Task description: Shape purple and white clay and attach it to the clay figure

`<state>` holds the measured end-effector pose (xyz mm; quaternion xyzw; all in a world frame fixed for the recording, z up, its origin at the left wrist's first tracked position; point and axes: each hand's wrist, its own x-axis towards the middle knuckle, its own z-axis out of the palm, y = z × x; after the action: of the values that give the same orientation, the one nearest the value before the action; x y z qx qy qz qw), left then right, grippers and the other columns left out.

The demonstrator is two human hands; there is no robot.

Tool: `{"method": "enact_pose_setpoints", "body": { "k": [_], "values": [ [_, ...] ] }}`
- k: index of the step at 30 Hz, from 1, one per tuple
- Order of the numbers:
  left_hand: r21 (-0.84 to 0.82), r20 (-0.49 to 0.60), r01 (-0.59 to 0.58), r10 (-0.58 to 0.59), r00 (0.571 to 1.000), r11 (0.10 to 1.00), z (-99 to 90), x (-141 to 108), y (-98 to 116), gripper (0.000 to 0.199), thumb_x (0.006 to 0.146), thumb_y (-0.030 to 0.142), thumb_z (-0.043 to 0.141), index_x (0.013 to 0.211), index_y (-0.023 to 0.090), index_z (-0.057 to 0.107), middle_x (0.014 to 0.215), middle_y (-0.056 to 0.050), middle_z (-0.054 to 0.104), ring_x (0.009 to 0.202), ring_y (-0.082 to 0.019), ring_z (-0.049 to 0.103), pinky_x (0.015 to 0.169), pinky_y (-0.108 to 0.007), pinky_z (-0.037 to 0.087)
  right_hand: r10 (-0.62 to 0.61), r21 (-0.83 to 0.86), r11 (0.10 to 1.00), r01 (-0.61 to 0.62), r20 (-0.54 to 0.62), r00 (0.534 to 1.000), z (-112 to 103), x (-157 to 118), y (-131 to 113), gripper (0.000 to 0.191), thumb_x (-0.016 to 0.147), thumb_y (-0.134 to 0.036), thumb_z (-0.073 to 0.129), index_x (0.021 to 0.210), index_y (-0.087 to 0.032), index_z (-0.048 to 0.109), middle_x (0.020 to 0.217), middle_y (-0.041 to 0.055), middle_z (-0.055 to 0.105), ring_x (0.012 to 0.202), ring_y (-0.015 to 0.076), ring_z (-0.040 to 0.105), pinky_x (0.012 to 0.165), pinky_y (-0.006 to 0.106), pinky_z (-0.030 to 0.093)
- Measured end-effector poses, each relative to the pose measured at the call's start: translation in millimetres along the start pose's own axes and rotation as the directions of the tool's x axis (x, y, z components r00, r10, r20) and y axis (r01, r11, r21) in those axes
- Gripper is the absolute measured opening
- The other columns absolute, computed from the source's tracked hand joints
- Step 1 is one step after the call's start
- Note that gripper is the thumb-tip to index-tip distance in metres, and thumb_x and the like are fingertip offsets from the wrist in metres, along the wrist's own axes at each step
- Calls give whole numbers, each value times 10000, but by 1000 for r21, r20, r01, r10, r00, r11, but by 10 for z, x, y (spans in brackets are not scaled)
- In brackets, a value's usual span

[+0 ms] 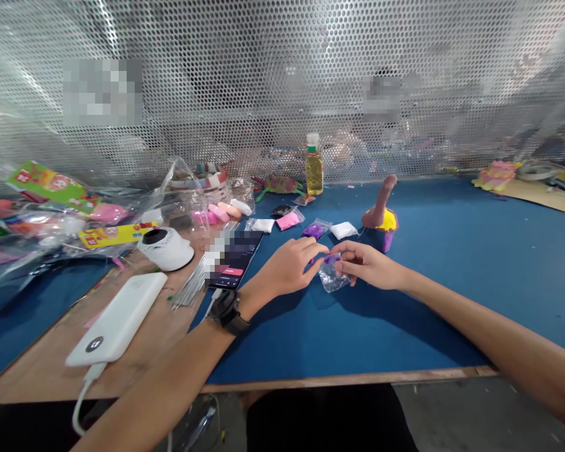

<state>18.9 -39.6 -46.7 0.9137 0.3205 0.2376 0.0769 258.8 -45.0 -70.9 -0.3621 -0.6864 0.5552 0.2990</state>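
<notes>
My right hand (pixel 365 263) pinches a small clear plastic bag (pixel 330 280) with purple traces near its top. Thumb and fingers of my left hand (pixel 292 267) are curled at the bag's upper left edge, and a bit of purple clay (pixel 311 260) shows between them. Just beyond lie small packets: a purple packet (pixel 316 230), a white packet (pixel 343 230) and a pink packet (pixel 288 220). Behind my right hand stands a modelled clay figure (pixel 381 213) with a brown neck, yellow body and purple leg.
A phone (pixel 235 260) on a cable, thin wires (pixel 198 276), a white power bank (pixel 120 320) and a white camera-like device (pixel 166 248) lie left. An oil-like bottle (pixel 314 166) stands at the perforated metal screen (pixel 263 75). Plastic packaging (pixel 56 188) fills the far left.
</notes>
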Motion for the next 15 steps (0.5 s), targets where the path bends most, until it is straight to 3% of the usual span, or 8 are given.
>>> {"method": "enact_pose_setpoints", "body": {
  "k": [6,10,13,15],
  "values": [
    [100,54,-54,49,997,994,-11,23,28,277,1032,261,437,944,179,686,898,-86,665,863,-216,572,813,-355,383,24,25,999,-26,68,997,14,-2,19,404,919,-472,719,1180,-191,590,747,-44,632,649,107,620,583,238,597],
    [-197,31,78,-74,997,977,33,10,22,243,1019,275,443,941,176,651,883,-62,654,786,-181,544,754,-322,392,-7,-68,998,12,74,997,9,-26,-26,322,943,-451,687,1122,-194,612,779,-30,667,664,106,634,619,243,603],
    [-463,171,276,-221,960,842,55,8,-1,281,1013,365,465,882,177,627,757,-12,580,657,-144,456,630,-280,366,-31,-128,991,41,75,997,7,-42,-69,296,964,-443,657,1132,-199,649,804,-13,692,703,120,657,630,250,612],
    [-548,247,361,-267,932,755,53,15,-19,291,987,405,508,846,176,619,718,5,537,633,-134,423,596,-266,355,-29,-105,994,37,77,997,16,-44,-83,316,963,-451,657,1154,-200,669,815,-6,697,706,123,663,620,250,618]
  ]
}}
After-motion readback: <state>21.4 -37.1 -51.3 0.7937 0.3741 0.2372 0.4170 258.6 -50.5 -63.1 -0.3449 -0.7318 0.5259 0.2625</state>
